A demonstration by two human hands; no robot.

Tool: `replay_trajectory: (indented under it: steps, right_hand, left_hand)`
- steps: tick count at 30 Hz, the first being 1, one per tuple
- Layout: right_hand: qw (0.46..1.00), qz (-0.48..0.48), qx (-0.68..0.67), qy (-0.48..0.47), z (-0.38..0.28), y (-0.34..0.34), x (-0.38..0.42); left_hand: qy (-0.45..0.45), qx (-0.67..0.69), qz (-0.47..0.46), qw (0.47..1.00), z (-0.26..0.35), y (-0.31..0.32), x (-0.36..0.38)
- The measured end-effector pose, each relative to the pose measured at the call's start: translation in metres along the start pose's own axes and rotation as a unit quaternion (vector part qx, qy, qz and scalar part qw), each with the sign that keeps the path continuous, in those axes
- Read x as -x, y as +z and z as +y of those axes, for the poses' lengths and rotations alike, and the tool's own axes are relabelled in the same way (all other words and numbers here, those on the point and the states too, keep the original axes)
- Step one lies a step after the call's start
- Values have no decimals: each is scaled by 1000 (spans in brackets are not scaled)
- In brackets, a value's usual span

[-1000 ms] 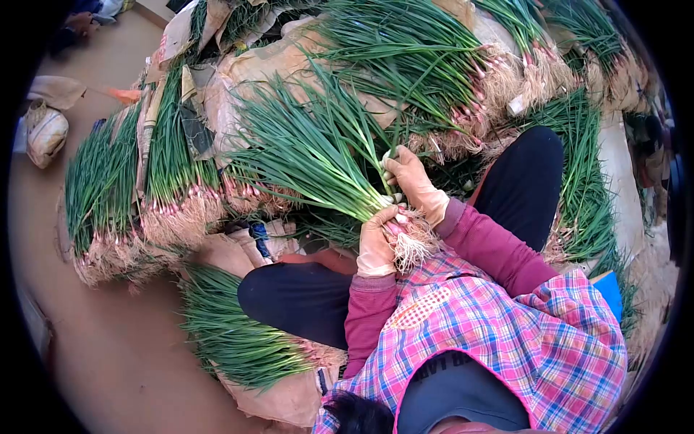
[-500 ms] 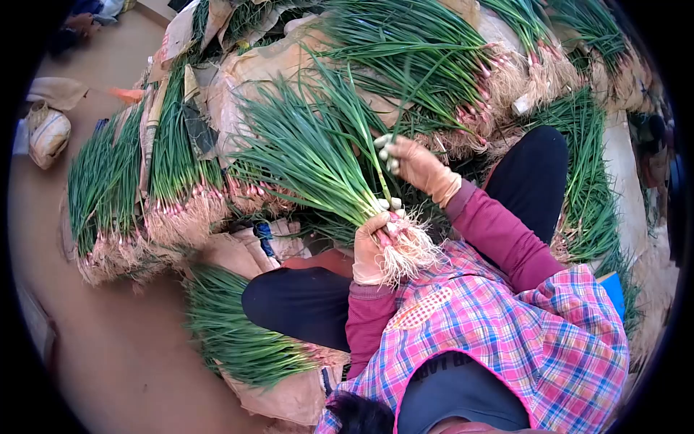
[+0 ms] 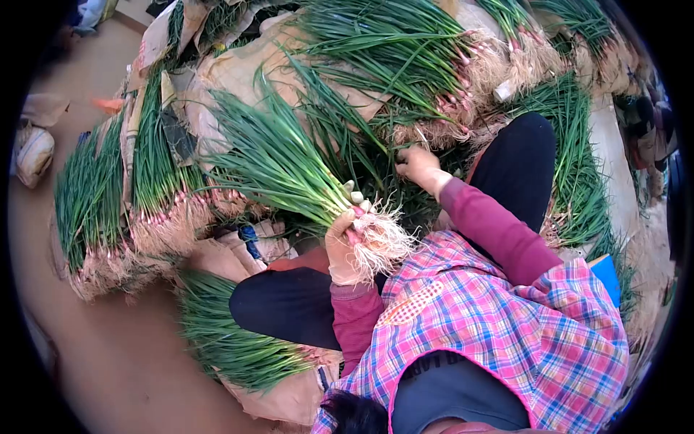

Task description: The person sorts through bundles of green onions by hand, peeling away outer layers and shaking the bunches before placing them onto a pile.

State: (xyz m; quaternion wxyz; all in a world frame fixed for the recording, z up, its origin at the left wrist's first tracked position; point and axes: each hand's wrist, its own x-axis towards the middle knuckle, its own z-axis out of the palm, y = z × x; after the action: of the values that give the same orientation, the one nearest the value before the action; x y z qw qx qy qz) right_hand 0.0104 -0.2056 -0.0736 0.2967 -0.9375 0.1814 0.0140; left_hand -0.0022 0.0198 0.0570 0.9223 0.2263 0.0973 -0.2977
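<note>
My left hand (image 3: pixel 341 249), gloved, is wrapped round a bunch of spring onions (image 3: pixel 289 170) just above the pinkish bulbs. Its pale roots (image 3: pixel 382 239) spread out to the right, over my lap, and the long green leaves point up and left. My right hand (image 3: pixel 419 166) is lower right of a loose clump of green leaves (image 3: pixel 336 108), with curled fingers near the leaf litter. What its fingertips hold, if anything, is hidden.
Spring onions in rows (image 3: pixel 170 170) lie on the left, roots outward. Another large pile (image 3: pixel 390 43) lies at the top, and more leaves (image 3: pixel 571 152) run down the right side. A further bundle (image 3: pixel 231 329) rests on sacking beside my knee (image 3: pixel 285 304).
My right hand has moved down and away from the bunch, leaving the stalk it was touching. My left hand and the bunch have shifted slightly left and down in view.
</note>
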Motion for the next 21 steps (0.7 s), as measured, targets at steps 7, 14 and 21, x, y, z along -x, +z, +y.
replay_trajectory:
  steps: [7, 14, 21]
  right_hand:
    - [902, -92, -419, 52, -48, -38, 20]
    - [773, -273, -571, 35, -81, -56, 22]
    - [724, -309, -616, 25, -102, -54, 14]
  left_hand:
    - [-42, 25, -7, 999, -7, -27, -7]
    - [-92, 3, 22, 995, -22, -22, -10]
    - [-44, -21, 41, 998, -17, -16, -6]
